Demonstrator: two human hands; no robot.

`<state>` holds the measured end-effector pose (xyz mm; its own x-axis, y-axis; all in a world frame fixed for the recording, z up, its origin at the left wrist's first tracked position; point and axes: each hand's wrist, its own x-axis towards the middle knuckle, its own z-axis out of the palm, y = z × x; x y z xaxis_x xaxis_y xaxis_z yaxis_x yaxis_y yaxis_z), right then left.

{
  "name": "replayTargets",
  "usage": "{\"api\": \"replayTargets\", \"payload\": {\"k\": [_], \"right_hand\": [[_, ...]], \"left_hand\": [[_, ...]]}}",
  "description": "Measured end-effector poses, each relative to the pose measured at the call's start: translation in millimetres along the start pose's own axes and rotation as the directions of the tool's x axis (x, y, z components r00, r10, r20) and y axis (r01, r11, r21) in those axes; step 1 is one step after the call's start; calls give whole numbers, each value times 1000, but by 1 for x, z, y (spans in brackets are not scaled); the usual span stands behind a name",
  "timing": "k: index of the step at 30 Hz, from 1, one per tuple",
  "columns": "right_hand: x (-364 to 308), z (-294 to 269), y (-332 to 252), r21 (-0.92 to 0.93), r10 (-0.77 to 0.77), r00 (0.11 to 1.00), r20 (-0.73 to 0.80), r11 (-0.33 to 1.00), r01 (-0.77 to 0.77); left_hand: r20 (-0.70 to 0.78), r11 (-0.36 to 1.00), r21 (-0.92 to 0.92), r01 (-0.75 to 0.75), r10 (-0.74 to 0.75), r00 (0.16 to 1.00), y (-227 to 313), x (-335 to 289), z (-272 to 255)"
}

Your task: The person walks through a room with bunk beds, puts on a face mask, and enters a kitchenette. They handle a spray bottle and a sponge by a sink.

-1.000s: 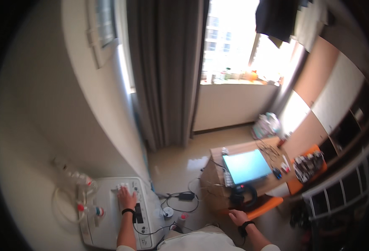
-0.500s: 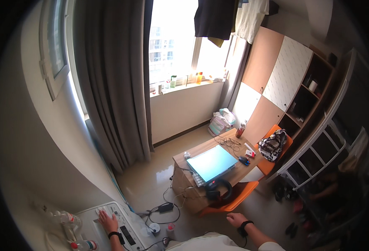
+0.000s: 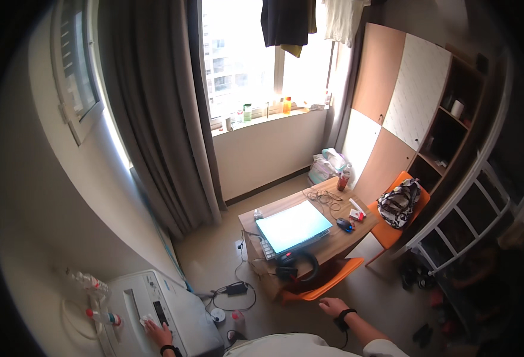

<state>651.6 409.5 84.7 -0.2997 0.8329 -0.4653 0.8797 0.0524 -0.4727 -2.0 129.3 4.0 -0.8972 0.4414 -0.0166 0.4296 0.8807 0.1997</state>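
Observation:
My left hand (image 3: 157,333) presses a crumpled white tissue or cloth (image 3: 146,320) onto the top of a white washing machine (image 3: 182,303). The hand lies beside the machine's dark display strip (image 3: 159,312). My right hand (image 3: 333,307) hangs in the air near the orange chair (image 3: 324,285), its fingers curled in with nothing showing in them. Two clear plastic bottles stand or lie at the back edge of the machine: one bottle (image 3: 92,284) by the wall and a red-capped bottle (image 3: 104,317) nearer me.
A wooden desk (image 3: 348,238) ahead bears a laptop (image 3: 295,225), headphones (image 3: 297,266), a mouse (image 3: 344,225) and loose cables. A black power adapter (image 3: 236,289) and cords lie on the floor. A backpack (image 3: 399,203) rests on another orange chair. A white bunk ladder (image 3: 461,214) stands at right.
My left hand has slid the white tissue or cloth toward me across the washing machine. My head view has shifted slightly; my right hand stays about where it was.

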Motion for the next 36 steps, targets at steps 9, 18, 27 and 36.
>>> {"api": "replayTargets", "payload": {"k": [9,18,27,36], "right_hand": [[-5,19,111,75,-35,999,0,997,35],[16,42,103,47,-88,995,40,995,86],[68,48,-57,-134,-246,945,216,951,278],[128,50,-234,-143,-547,796,261,793,592]], "left_hand": [[110,993,32,111,-114,987,-1,-71,-5],[11,989,51,141,-142,990,-1,-53,12],[-153,998,-41,-51,44,987,38,37,18],[-290,979,-105,-174,137,947,43,64,-28]]}}
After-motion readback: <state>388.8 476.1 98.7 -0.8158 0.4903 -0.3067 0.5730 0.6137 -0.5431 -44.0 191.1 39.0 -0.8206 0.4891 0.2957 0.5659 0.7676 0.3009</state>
